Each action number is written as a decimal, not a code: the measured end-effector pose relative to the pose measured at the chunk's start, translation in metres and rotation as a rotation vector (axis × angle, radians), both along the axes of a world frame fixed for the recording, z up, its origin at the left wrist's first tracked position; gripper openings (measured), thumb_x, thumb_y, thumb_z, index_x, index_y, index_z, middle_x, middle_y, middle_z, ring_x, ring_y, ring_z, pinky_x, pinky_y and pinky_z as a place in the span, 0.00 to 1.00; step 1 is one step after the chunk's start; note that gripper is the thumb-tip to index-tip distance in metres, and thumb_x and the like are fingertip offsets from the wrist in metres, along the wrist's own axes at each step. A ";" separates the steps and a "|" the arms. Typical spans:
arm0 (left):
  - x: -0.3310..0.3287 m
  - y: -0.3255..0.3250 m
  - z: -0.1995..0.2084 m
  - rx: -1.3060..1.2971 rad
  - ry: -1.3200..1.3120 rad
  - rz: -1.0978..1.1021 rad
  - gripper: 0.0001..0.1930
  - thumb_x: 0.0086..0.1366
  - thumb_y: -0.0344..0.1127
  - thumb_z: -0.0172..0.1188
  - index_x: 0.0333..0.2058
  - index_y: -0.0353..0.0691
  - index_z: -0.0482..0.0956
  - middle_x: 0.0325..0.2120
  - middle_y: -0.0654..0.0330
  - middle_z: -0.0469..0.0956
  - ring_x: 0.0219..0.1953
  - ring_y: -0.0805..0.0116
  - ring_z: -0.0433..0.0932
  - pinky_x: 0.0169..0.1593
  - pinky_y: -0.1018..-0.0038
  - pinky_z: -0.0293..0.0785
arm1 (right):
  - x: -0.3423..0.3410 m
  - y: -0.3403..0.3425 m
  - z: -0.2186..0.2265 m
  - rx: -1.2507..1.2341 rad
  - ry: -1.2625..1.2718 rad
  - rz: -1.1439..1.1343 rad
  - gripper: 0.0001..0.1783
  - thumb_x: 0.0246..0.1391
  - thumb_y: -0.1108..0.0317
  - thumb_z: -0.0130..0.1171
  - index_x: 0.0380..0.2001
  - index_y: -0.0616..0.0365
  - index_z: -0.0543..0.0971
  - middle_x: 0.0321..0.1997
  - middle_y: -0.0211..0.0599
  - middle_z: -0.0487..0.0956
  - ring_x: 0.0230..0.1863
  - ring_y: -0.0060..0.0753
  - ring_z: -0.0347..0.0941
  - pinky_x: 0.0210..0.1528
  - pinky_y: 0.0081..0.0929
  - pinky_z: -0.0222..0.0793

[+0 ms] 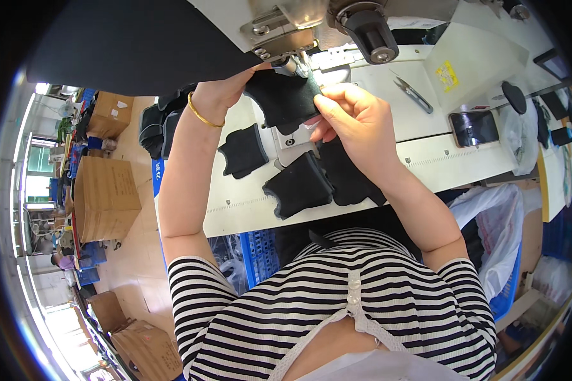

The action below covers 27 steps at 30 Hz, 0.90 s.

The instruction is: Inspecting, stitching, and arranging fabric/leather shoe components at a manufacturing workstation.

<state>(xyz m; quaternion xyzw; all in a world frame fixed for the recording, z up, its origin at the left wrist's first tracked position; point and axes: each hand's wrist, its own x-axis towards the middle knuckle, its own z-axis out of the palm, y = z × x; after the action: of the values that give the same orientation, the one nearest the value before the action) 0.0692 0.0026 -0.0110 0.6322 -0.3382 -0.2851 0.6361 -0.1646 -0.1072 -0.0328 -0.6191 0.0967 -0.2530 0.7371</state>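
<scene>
A black fabric piece with curved edges is stretched between my hands beneath the head of a sewing machine. My right hand pinches its right edge between thumb and forefinger. At the left edge is my left hand, its fingertips hidden behind the cloth and the machine. The machine's needle area is right behind the fabric's top edge. On the white table below lie a small black piece, a stack of black pieces and another black piece, partly under my right hand.
Tweezers and a phone lie on the table to the right. A clear plastic bag hangs beyond them. More dark fabric is heaped at the table's left end. Cardboard boxes stand on the floor at left.
</scene>
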 end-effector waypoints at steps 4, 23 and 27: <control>-0.033 0.006 -0.005 0.239 -1.104 0.155 0.09 0.53 0.23 0.65 0.35 0.32 0.82 0.31 0.57 0.82 0.31 0.64 0.79 0.37 0.73 0.74 | -0.001 0.002 0.001 0.044 -0.004 -0.015 0.08 0.60 0.71 0.56 0.35 0.67 0.77 0.25 0.37 0.82 0.23 0.20 0.78 0.26 0.17 0.72; -0.137 0.010 -0.016 -0.167 -1.161 0.390 0.12 0.47 0.22 0.69 0.33 0.40 0.82 0.31 0.60 0.77 0.35 0.61 0.77 0.41 0.71 0.73 | -0.010 -0.008 -0.004 -0.240 -0.010 -0.012 0.09 0.61 0.70 0.54 0.37 0.65 0.79 0.28 0.37 0.83 0.28 0.22 0.80 0.32 0.20 0.75; -0.135 0.009 -0.013 -0.199 -1.451 0.380 0.13 0.43 0.22 0.67 0.32 0.39 0.81 0.29 0.62 0.77 0.32 0.63 0.77 0.40 0.70 0.73 | -0.011 -0.011 -0.005 -0.329 -0.003 -0.001 0.10 0.62 0.68 0.53 0.33 0.65 0.78 0.25 0.37 0.82 0.27 0.23 0.80 0.30 0.20 0.74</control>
<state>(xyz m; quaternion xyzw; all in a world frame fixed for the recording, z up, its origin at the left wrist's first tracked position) -0.0657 0.0112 -0.0236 0.6483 -0.5815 0.3487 0.3463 -0.1758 -0.1183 -0.0379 -0.7309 0.0531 -0.2667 0.6259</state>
